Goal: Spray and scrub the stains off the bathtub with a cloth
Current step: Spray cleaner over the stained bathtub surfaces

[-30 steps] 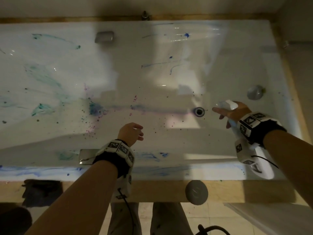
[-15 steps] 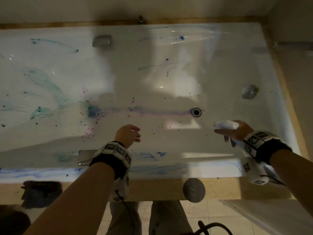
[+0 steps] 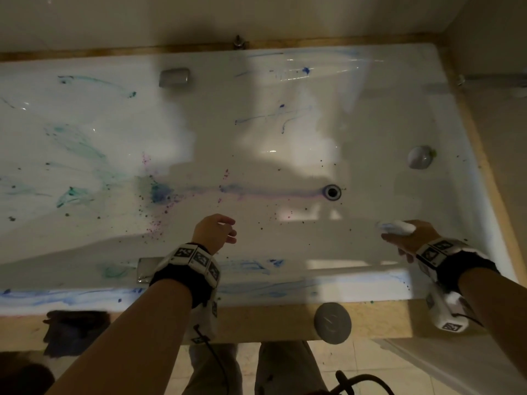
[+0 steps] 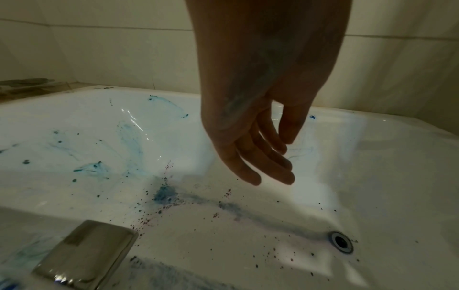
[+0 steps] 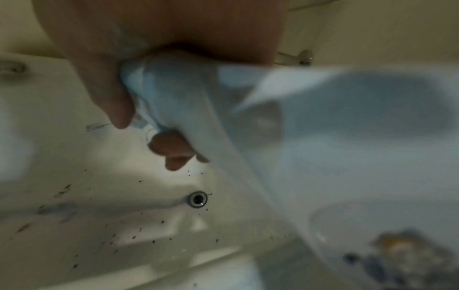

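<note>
The white bathtub (image 3: 379,115) carries teal smears (image 3: 74,192) at the left, a blue and purple blot (image 3: 159,192) mid-floor with a streak running to the drain (image 3: 332,192), and dark specks. Blue smears (image 3: 251,265) mark the near wall and rim. My right hand (image 3: 407,238) grips a white spray bottle (image 3: 396,227) over the tub's near right part, nozzle pointing left; the right wrist view shows my fingers around the bottle's neck (image 5: 178,94), blurred. My left hand (image 3: 219,233) hovers empty over the near wall, fingers relaxed (image 4: 248,170). A dark cloth (image 3: 77,332) lies on the wooden ledge at the near left.
Metal grab handles sit on the far wall (image 3: 174,77) and near wall (image 3: 148,269). A round overflow cap (image 3: 419,157) is on the right end wall. A grey disc (image 3: 332,323) rests on the wooden ledge. A tap fitting (image 3: 239,41) stands at the back.
My right hand has drawn the spray bottle back from beside the drain toward the tub's near wall. My left hand has stayed almost in place.
</note>
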A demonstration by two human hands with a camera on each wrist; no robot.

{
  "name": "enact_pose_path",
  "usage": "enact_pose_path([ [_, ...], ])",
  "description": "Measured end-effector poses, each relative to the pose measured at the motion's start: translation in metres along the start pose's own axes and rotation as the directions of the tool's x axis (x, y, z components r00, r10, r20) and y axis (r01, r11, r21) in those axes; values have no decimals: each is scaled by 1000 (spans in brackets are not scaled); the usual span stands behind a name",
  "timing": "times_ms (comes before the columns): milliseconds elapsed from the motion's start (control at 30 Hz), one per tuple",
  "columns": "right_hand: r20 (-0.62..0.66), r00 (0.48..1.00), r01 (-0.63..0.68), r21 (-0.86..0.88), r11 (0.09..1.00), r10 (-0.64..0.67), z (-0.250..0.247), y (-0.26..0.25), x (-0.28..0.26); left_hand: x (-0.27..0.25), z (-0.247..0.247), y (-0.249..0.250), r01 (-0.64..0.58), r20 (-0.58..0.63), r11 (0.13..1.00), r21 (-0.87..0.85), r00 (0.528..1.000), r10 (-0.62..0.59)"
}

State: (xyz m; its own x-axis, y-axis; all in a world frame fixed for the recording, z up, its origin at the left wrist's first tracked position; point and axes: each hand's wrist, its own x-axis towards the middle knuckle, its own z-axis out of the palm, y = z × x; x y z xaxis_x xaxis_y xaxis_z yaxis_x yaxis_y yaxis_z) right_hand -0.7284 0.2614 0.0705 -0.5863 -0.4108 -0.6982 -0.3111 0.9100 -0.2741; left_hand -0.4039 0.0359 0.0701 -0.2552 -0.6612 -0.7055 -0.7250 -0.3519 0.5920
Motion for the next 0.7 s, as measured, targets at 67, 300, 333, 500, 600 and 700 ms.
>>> enact_pose_path([
  [67,-54,993,-98,62,993,101,1,2,1,-5,-7,-1,-2,-13,1000,-14,1000,2],
  [300,-33,999,-33,123,992,37,10,-48,-19,-21,-50,-6,-4,-106,999,-47,994,-1],
  [333,-38,999,13,127,992,-9,12,-64,-24,-22,-57,-5,-11,-113,998,-55,994,4],
  [500,-56,963,268,252,930,-262,32,-168,-49,-44,-97,1,-58,-169,989,-134,985,35],
  [600,-56,877,470,305,828,-477,50,-248,-77,-62,-125,-5,-95,-236,979,-183,971,50],
  [700,-37,771,619,275,736,-635,71,-332,-121,-91,-157,-16,-146,-311,960,-240,948,66],
])
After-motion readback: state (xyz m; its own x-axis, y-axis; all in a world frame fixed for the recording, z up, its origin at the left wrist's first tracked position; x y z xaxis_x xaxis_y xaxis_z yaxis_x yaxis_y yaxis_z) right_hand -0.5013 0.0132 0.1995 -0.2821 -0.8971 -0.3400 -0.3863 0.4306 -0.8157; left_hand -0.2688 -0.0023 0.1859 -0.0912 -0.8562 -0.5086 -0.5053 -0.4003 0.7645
